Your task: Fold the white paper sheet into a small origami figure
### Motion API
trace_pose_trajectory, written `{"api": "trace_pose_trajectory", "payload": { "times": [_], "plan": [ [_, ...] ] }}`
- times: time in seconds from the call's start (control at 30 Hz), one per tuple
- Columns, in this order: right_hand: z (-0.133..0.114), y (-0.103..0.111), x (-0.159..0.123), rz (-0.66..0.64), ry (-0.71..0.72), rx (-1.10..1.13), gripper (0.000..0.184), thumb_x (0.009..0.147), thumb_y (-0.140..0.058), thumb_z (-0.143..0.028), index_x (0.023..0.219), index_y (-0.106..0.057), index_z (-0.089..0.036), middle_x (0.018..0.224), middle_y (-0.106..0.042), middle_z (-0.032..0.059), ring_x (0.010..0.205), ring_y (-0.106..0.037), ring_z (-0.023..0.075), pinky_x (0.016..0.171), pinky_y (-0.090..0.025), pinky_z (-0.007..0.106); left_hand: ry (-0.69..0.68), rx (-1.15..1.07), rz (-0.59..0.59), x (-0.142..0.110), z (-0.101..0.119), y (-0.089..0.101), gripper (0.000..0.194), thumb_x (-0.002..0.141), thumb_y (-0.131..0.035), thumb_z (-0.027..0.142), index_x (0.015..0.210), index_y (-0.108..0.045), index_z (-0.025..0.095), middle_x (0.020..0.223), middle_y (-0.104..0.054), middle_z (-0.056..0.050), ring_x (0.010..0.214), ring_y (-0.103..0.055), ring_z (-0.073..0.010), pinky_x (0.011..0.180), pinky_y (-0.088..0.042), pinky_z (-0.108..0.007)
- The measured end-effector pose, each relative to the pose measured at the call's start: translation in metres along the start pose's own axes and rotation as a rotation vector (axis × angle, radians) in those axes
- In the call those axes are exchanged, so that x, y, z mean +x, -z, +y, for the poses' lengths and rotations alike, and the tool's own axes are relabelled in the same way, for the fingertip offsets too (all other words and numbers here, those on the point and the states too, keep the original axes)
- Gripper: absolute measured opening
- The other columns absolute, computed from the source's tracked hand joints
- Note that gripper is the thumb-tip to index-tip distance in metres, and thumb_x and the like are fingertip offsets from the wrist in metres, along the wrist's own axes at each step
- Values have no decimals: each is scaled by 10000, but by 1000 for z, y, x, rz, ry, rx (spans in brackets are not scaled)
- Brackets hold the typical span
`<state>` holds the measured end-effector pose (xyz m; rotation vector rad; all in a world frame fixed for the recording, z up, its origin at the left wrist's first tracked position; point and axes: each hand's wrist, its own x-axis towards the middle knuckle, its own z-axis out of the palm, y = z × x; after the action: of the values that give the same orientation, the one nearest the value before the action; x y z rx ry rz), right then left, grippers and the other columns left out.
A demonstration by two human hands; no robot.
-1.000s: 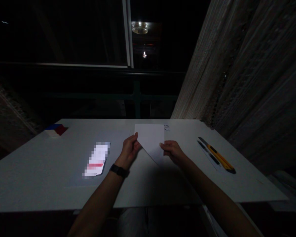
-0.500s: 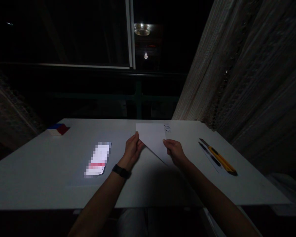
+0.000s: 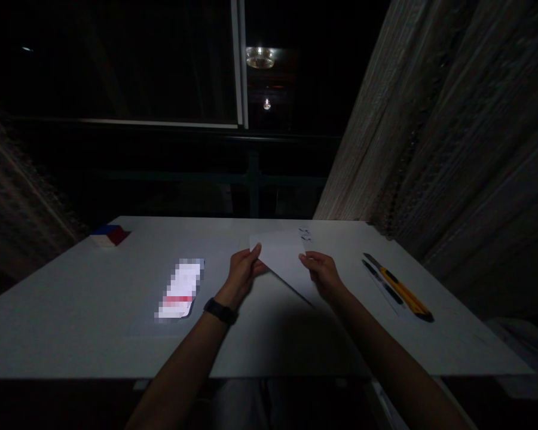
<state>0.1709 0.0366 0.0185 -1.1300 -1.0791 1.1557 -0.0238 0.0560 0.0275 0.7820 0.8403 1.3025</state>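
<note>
A white sheet of paper (image 3: 283,263) is stretched between my two hands, tilted above the table. My left hand (image 3: 245,266) pinches its left side with the thumb on top; a dark band circles that wrist. On the paper's right side, my right hand (image 3: 321,272) grips the edge between thumb and fingers. Dark marks (image 3: 305,235) show just beyond the paper's upper right; whether they are on this sheet or one beneath, I cannot tell.
Left of my hands lies a lit phone (image 3: 180,289), its screen blurred out. A blue, red and white block (image 3: 110,235) sits at the far left of the white table (image 3: 94,322). To the right are a yellow utility knife (image 3: 403,292) and a dark pen (image 3: 383,280). Curtains (image 3: 354,149) hang behind.
The paper has tipped flatter and its near corner has shifted right, with both hands moving slightly right. Each hand has kept its grip. The whole view has drifted a little.
</note>
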Motion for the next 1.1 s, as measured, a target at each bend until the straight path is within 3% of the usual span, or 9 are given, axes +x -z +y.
{"api": "trace_pose_trajectory", "payload": {
  "times": [0.1,0.23,0.47,0.83,1.1],
  "plan": [
    [-1,2,0,-92,-30,76,359,571,-729,-410,807,-632,-156,533,-568,-20,426,-470,102,417,-353,231,50,38,-83,-3,0,-2,272,671,-700,295,775,-617,58,705,-660,-125,623,-647,-180,621,-549,-298],
    [2,7,3,-188,-30,166,364,557,-754,-346,830,-651,-130,705,-669,46,606,-598,171,602,-452,299,167,97,-192,-5,0,0,291,654,-714,277,801,-632,40,732,-668,-161,664,-659,-229,650,-554,-352],
    [4,20,8,-259,-132,98,338,565,-756,-329,808,-652,-119,738,-681,67,615,-610,170,577,-470,284,273,155,-246,-1,5,10,291,632,-730,272,749,-629,26,708,-667,-208,615,-660,-246,594,-555,-334],
    [8,38,9,-517,-281,32,329,562,-757,-280,830,-644,-125,780,-661,58,702,-610,166,637,-489,281,327,282,-379,-5,19,20,321,680,-670,378,736,-635,64,706,-673,-217,626,-662,-254,604,-539,-344],
    [7,43,10,-527,-294,77,288,581,-750,-280,798,-655,-116,710,-645,46,618,-593,137,578,-480,252,388,410,-500,-9,25,23,371,723,-609,424,749,-655,57,722,-677,-218,635,-667,-239,568,-511,-295]
  ]
}}
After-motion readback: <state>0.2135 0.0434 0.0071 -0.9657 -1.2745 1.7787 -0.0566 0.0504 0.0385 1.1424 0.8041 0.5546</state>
